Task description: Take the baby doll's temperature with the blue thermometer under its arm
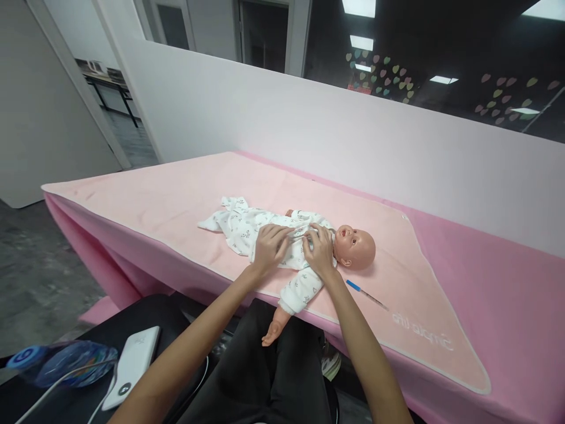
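Your left hand (270, 246) lies on the chest of the baby doll (304, 250), its fingers bent and pinching the front of the doll's white printed sleepsuit (247, 227). Your right hand (320, 252) rests just beside it, nearer the doll's head, its fingers curled down onto the same fold of cloth; the two sets of fingertips almost meet over the suit's front opening. Both hands grip fabric rather than lying flat.

The doll lies on its back on the pale pink mat (176, 200), head to the right and legs to the left, with one bare arm hanging over the near edge of the table (507, 277). A thin thermometer with a blue end (366, 294) lies on the mat just right of your right forearm. Near your left elbow, on a dark surface, sit a white power bank (132, 365) and a blue water bottle (57, 364).
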### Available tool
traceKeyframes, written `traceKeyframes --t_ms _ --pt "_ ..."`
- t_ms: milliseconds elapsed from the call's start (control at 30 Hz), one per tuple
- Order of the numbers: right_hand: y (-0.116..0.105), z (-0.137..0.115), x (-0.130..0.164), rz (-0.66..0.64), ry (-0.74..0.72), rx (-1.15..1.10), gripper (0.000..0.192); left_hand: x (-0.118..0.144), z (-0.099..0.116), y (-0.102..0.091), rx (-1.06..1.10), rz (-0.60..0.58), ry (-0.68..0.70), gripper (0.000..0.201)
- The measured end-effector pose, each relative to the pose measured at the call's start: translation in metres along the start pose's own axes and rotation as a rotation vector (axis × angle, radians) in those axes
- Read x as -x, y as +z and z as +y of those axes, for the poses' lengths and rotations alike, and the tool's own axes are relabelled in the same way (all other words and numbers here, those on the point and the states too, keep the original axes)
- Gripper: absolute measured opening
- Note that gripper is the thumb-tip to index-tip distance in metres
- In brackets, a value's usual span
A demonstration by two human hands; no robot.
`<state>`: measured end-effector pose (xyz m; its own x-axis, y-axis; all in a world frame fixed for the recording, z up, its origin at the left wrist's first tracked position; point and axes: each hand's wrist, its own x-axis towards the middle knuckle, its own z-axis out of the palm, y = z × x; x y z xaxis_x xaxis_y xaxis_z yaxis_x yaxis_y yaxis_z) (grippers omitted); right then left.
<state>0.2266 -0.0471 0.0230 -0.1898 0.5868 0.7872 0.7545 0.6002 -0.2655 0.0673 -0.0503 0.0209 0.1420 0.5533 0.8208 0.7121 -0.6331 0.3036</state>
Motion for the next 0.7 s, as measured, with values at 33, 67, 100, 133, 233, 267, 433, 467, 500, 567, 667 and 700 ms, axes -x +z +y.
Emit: traceKeyframes --t_ms 33,67,100,133,233,267,433,467,500,567,667,700 --pt "0.0 0.0 0.0 0.007 0.001 -0.012 0.013 -0.003 0.004 0.004 -0.005 -0.05 0.02 0.025" --pt "0.001 0.0 0.0 0.011 0.006 -0.021 0.013 -0.005 0.007 0.007 -0.016 -0.095 0.036 0.025" --pt "0.002 0.001 0.001 0.014 0.014 -0.026 0.013 -0.006 0.01 0.011 -0.031 -0.13 0.047 0.025" --pt "0.003 0.002 0.001 0.014 0.024 -0.028 0.013 -0.006 0.011 0.015 -0.048 -0.153 0.051 0.025" --pt "0.006 0.004 0.002 0.012 0.057 -0.023 0.011 -0.003 0.014 0.022 -0.082 -0.149 0.035 0.024" --pt "0.006 0.005 0.002 0.012 0.066 -0.027 0.011 -0.001 0.014 0.023 -0.086 -0.131 0.02 0.025" --pt "0.008 0.006 0.002 0.017 0.097 -0.068 0.01 0.005 0.015 0.022 -0.089 -0.066 -0.061 0.036" --pt "0.008 0.007 0.002 0.018 0.102 -0.074 0.01 0.005 0.015 0.022 -0.081 -0.063 -0.065 0.037" --pt "0.008 0.007 0.002 0.019 0.106 -0.078 0.011 0.005 0.015 0.022 -0.071 -0.063 -0.065 0.038" --pt "0.009 0.008 0.002 0.02 0.116 -0.086 0.011 0.006 0.015 0.022 -0.051 -0.064 -0.061 0.04" --pt "0.01 0.009 0.003 0.024 0.136 -0.102 0.01 0.006 0.014 0.023 -0.054 -0.09 -0.051 0.038" --pt "0.01 0.01 0.004 0.024 0.144 -0.111 0.01 0.007 0.013 0.023 -0.06 -0.102 -0.049 0.037"
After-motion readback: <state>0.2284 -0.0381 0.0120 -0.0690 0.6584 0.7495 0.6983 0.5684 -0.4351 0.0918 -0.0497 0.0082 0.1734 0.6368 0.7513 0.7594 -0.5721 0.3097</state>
